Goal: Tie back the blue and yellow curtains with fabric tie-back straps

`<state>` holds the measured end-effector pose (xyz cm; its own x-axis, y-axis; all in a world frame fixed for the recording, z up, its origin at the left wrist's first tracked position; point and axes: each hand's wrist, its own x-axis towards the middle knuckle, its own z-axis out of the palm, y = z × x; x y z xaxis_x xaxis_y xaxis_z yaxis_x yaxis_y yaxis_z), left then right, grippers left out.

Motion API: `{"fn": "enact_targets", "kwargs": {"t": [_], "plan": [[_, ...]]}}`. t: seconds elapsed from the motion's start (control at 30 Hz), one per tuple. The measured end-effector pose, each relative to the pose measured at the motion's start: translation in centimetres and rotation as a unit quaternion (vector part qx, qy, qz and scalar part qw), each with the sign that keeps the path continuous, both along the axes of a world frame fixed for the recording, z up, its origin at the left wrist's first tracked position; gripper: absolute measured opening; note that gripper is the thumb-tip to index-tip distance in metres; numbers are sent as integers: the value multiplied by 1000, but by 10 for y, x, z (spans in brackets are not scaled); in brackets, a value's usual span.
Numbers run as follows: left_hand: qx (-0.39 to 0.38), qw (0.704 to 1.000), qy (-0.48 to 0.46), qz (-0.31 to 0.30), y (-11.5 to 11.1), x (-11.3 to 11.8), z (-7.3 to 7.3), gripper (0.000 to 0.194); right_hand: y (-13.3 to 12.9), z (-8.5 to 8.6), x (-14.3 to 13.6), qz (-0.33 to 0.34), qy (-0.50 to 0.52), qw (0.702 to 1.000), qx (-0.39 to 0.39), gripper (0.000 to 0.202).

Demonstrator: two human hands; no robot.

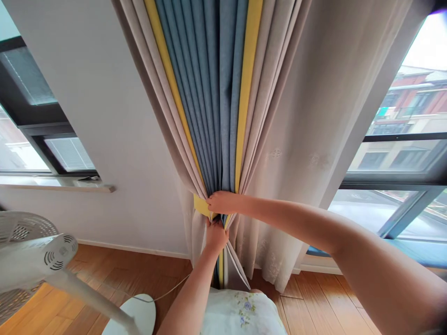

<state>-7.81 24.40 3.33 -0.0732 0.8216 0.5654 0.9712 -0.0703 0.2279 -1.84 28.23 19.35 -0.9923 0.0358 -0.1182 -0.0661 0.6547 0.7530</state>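
Note:
A long curtain (pixel 206 93) with blue, yellow and beige bands hangs in the middle, gathered narrow at waist height. A yellow band (pixel 201 206) wraps around its left side there. My right hand (pixel 223 203) reaches across from the right, fingers closed on the yellow band's end at the front of the gathered cloth. Just below it, my left hand (pixel 216 235) is closed against the gathered folds, its fingertips partly hidden; what it grips is not clear. Below the hands the cloth spreads out again.
A white standing fan (pixel 59 251) with a round base (pixel 146 311) is at the lower left, its cord on the wooden floor (pixel 314 307). A sheer curtain (pixel 296 139) hangs on the right. Windows flank both sides. Floral fabric (pixel 226 316) lies at bottom centre.

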Motion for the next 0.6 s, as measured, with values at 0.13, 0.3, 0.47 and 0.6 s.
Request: {"fn": "enact_targets", "kwargs": {"t": [0.13, 0.3, 0.47, 0.6], "plan": [[-11, 999, 27, 22, 9, -15, -3, 19, 6, 2, 16, 54, 18, 998, 19, 11], [7, 998, 61, -8, 9, -23, -1, 20, 10, 8, 45, 80, 25, 996, 24, 12], [0, 998, 62, -2, 1, -11, 4, 22, 6, 10, 62, 59, 36, 998, 15, 13], [-8, 997, 69, 23, -14, 6, 8, 19, -6, 4, 53, -7, 63, 998, -12, 14]]}}
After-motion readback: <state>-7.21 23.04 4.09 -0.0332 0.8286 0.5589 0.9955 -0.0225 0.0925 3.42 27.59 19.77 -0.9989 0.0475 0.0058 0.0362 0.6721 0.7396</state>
